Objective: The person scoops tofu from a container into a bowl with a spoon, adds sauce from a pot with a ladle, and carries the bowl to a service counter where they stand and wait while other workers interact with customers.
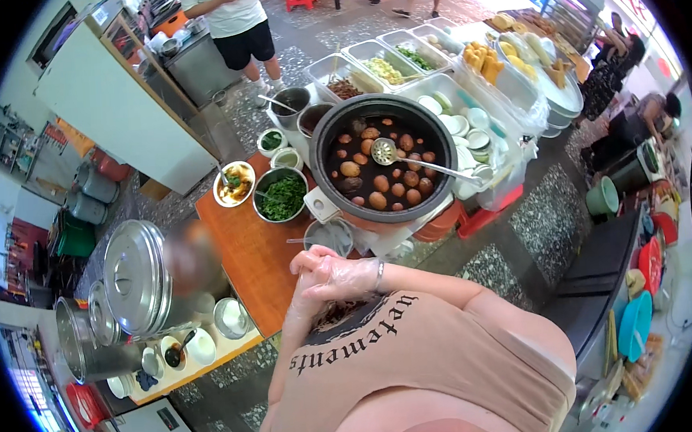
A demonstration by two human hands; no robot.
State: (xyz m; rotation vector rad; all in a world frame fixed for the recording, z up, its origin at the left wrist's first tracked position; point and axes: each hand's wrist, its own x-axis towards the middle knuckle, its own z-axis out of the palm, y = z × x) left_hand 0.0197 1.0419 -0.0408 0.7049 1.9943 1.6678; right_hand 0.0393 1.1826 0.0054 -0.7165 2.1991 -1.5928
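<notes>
My left hand (308, 266) and my right hand (351, 278) are pressed together in front of my chest, both in clear plastic gloves. Their fingers are curled and overlap, so I cannot make out what lies between them. Just beyond them on the wooden table (243, 276) is a clear bowl (329, 237). Farther off stands a large dark pot (323, 151) of eggs (350, 169) in brown liquid, with a slotted ladle (385, 151) resting across it. Left of the pot are a metal bowl of chopped greens (281, 199) and a white bowl of topped food (235, 183) with a spoon.
Clear tubs of toppings (385, 71) line the far side, beside stacked small white dishes (467, 135) and fried dough sticks (482, 62). Large lidded steel pots (134, 278) stand at left. A person (230, 26) stands across the counter; another person (639, 126) bends at right.
</notes>
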